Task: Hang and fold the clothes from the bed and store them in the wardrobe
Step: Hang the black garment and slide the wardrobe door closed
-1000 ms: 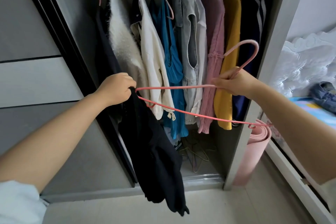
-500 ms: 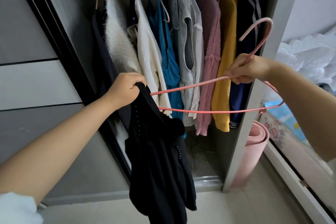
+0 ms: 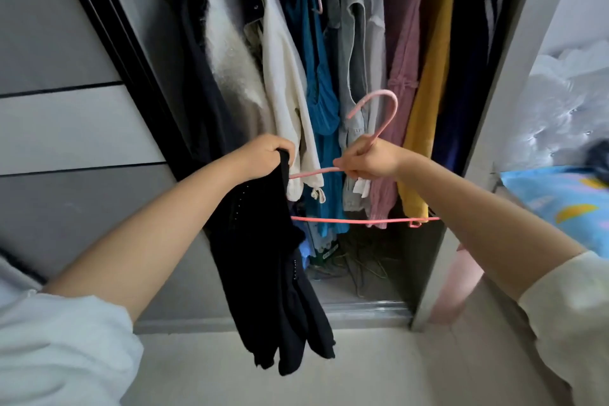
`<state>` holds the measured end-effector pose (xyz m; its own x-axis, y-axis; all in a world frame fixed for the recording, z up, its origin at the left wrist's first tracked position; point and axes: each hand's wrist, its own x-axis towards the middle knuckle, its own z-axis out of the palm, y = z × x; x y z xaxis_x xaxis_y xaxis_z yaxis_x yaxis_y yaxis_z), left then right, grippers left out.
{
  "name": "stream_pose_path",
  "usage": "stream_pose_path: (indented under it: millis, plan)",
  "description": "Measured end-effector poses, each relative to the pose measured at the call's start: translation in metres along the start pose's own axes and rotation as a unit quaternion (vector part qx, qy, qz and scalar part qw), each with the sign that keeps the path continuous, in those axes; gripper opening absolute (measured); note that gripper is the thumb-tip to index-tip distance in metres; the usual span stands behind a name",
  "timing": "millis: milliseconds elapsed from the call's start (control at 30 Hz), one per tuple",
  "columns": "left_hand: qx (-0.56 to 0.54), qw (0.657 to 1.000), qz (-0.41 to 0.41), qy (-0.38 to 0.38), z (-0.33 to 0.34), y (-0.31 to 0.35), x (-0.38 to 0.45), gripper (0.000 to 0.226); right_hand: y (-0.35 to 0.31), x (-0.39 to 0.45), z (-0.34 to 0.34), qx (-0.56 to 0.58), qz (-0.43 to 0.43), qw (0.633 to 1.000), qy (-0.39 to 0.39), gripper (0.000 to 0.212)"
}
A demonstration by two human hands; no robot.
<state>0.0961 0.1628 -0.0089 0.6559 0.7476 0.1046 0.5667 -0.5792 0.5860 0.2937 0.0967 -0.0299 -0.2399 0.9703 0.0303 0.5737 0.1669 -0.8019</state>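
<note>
Left hand (image 3: 263, 158): I clench the black garment (image 3: 263, 257) at its top, opening it for threading.
Right hand (image 3: 369, 160): I grip the pink hanger (image 3: 356, 220) below its hook, steering it in.

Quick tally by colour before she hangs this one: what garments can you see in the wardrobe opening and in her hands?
Black or dark, on the rail: 1
White or cream: 2
Teal: 1
Grey: 1
Pink: 1
Mustard: 1
Navy striped: 1
Black, held by the left hand: 1
Total: 9

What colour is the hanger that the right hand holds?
Pink; the hanger shows best in the head view, gripped by the right hand.
</note>
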Motion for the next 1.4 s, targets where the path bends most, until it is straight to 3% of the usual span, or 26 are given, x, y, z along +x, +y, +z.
stream_pose_path:
  millis: [133,233,300,333,400,467,533,600,633,767,867,1000,1100,1200,1233,1333,1367,1400]
  plan:
    - [0.028,0.999,0.034,-0.030,0.001,0.021,-0.006,0.031,0.009,-0.003,0.029,0.075,-0.029,0.996,0.039,0.058]
    - [0.156,0.984,0.084,-0.011,-0.012,0.036,-0.009,0.027,0.017,-0.011,0.036,0.182,-0.020,0.974,0.133,0.049]
    - [0.299,0.949,0.097,0.027,-0.019,0.040,-0.016,0.021,0.022,-0.018,0.032,0.292,0.008,0.941,0.173,0.053]
    - [0.359,0.925,0.106,0.069,-0.021,0.036,-0.021,0.031,0.023,-0.021,0.029,0.329,0.019,0.926,0.185,0.056]
    - [0.444,0.865,0.162,0.170,-0.014,0.017,-0.034,0.053,0.022,-0.025,0.023,0.344,0.016,0.918,0.198,0.060]
    - [0.491,0.803,0.204,0.270,-0.004,-0.008,-0.045,0.062,0.018,-0.030,0.020,0.326,-0.003,0.924,0.199,0.056]
    - [0.511,0.765,0.197,0.338,-0.001,-0.021,-0.044,0.046,0.011,-0.033,0.016,0.286,-0.019,0.941,0.179,0.049]
    - [0.527,0.745,0.203,0.355,-0.005,-0.024,-0.041,0.028,0.002,-0.036,0.011,0.209,-0.032,0.966,0.151,0.045]
    - [0.527,0.747,0.221,0.340,-0.007,-0.024,-0.041,0.032,-0.003,-0.039,0.007,0.163,-0.033,0.976,0.140,0.044]
    - [0.431,0.818,0.285,0.252,0.011,-0.022,-0.044,0.059,-0.009,-0.043,-0.006,0.082,0.019,0.988,0.129,0.048]
    - [0.416,0.847,0.275,0.186,0.028,-0.006,-0.042,0.046,-0.004,-0.043,0.000,0.104,0.062,0.988,0.093,0.052]
    - [0.412,0.884,0.188,0.113,0.057,0.027,-0.040,0.046,0.000,-0.037,0.010,0.111,0.099,0.985,0.092,0.049]
    - [0.351,0.931,0.078,0.063,0.075,0.040,-0.034,0.043,-0.007,-0.033,0.009,0.047,0.101,0.985,0.135,0.049]
    - [0.282,0.955,0.062,0.063,0.075,0.041,-0.024,0.041,-0.009,-0.033,0.001,-0.060,0.056,0.971,0.227,0.042]
    - [0.262,0.961,0.062,0.064,0.073,0.040,-0.020,0.041,-0.007,-0.035,-0.002,-0.101,0.016,0.953,0.286,0.037]
    - [0.233,0.965,0.054,0.109,0.060,0.033,-0.014,0.041,0.008,-0.048,-0.004,-0.189,-0.138,0.851,0.470,0.034]
    - [0.211,0.968,0.046,0.128,0.054,0.029,-0.012,0.040,0.015,-0.053,0.001,-0.195,-0.151,0.842,0.480,0.037]
    - [0.190,0.971,0.036,0.142,0.049,0.025,-0.010,0.039,0.024,-0.057,0.010,-0.187,-0.136,0.862,0.452,0.042]
